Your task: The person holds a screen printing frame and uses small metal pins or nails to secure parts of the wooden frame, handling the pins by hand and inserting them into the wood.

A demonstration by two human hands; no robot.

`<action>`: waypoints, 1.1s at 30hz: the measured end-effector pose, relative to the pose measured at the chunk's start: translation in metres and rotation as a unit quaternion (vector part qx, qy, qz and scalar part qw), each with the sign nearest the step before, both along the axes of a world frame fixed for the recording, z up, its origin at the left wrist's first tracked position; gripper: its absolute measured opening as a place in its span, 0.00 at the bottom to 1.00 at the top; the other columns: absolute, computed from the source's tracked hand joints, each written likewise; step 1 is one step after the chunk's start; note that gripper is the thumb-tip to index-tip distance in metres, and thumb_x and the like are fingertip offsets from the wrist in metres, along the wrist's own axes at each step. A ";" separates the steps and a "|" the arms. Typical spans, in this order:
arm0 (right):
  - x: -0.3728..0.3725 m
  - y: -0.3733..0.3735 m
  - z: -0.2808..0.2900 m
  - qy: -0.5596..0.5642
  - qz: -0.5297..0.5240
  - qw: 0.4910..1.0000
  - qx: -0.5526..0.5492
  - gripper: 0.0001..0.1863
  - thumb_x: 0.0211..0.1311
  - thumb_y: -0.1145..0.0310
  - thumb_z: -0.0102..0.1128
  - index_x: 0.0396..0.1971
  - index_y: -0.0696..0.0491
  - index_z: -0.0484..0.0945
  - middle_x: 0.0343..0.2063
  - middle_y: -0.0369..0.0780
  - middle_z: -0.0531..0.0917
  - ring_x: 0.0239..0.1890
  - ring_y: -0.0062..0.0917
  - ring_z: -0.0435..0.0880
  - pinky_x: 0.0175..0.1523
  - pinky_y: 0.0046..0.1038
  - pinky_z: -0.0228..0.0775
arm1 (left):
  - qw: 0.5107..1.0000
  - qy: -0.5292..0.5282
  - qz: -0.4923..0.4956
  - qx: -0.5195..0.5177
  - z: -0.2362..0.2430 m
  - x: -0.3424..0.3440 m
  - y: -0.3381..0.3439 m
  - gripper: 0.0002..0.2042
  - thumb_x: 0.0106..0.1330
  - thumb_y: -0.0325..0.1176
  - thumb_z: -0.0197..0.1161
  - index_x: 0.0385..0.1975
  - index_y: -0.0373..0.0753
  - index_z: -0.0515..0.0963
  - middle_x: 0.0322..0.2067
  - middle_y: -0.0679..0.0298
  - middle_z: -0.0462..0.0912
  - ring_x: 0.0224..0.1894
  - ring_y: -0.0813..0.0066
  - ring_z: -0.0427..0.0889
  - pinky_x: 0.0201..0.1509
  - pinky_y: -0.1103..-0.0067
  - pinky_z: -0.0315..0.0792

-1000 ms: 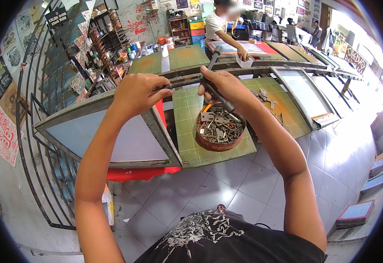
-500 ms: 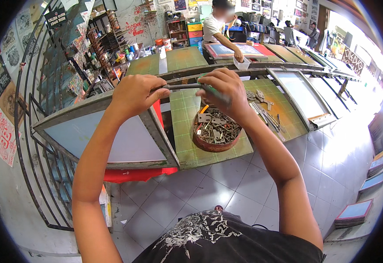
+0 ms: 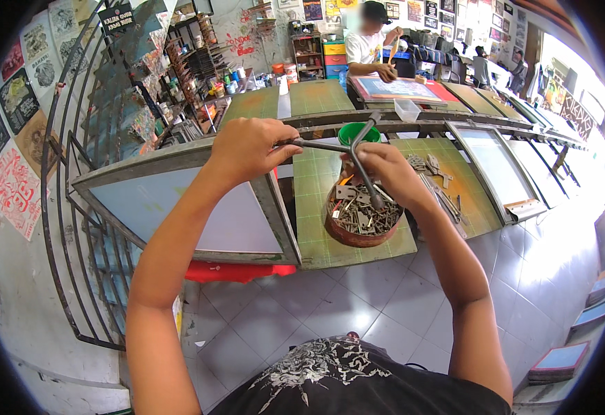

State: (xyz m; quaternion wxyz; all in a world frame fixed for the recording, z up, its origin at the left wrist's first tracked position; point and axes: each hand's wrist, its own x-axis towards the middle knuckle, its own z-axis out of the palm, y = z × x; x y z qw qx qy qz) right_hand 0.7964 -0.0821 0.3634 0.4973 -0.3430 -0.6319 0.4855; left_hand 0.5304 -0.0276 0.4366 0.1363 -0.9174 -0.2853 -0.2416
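A dark three-way socket wrench (image 3: 326, 145) is held up in front of me, its arms spreading in a Y. My left hand (image 3: 250, 149) pinches the end of its left arm. Around the lower arm, just by the hub, curl the fingers of my right hand (image 3: 393, 173). That arm's socket end points down over a round rusty tin (image 3: 358, 238) full of bolts and small metal plates. Behind the wrench sits a green bowl (image 3: 349, 131), partly covered by it. The tin stands on a green gridded board (image 3: 313, 245).
A framed screen (image 3: 191, 214) leans at left, with another frame (image 3: 486, 166) at right. Metal brackets (image 3: 427, 164) and long tools (image 3: 444, 200) lie right of the tin. Across the rail, a co-worker (image 3: 368, 52) stands near a clear plastic tub (image 3: 406, 111).
My right hand has moved down, and the wrench, blurred before, now shows its arms plainly. The co-worker's hand has left the plastic tub. The whole view has shifted slightly.
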 end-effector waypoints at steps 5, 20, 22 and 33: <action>-0.012 -0.007 -0.003 -0.248 -0.370 0.770 0.456 0.16 0.52 0.71 0.67 0.43 0.52 0.79 0.40 0.41 0.82 0.49 0.37 0.78 0.51 0.35 0.71 | 1.000 0.004 0.012 -0.003 0.003 -0.002 -0.001 0.13 0.60 0.45 0.65 0.36 0.44 0.83 0.32 0.63 0.85 0.31 0.62 0.84 0.33 0.71 0.75; -0.015 0.012 0.039 -0.033 -0.026 0.996 -0.083 0.28 0.73 0.49 0.44 0.26 0.58 0.80 0.17 0.36 0.80 0.18 0.19 0.77 0.26 0.20 0.69 | 0.999 0.031 0.031 0.006 0.002 0.000 0.001 0.14 0.61 0.48 0.64 0.38 0.45 0.82 0.30 0.64 0.84 0.30 0.61 0.83 0.33 0.68 0.74; -0.014 0.003 0.023 0.005 -0.025 0.999 -0.041 0.29 0.74 0.49 0.42 0.32 0.61 0.80 0.23 0.39 0.82 0.24 0.21 0.80 0.33 0.23 0.73 | 0.999 0.025 0.030 0.006 0.001 -0.001 -0.002 0.14 0.61 0.47 0.64 0.38 0.45 0.83 0.31 0.64 0.84 0.30 0.61 0.83 0.33 0.68 0.74; -0.002 0.006 0.015 -0.336 -0.340 0.653 0.587 0.13 0.53 0.64 0.69 0.37 0.52 0.80 0.36 0.38 0.82 0.34 0.35 0.81 0.38 0.35 0.72 | 1.000 0.013 0.014 -0.009 0.004 0.000 0.002 0.13 0.60 0.45 0.65 0.36 0.43 0.83 0.33 0.63 0.85 0.29 0.60 0.82 0.33 0.69 0.75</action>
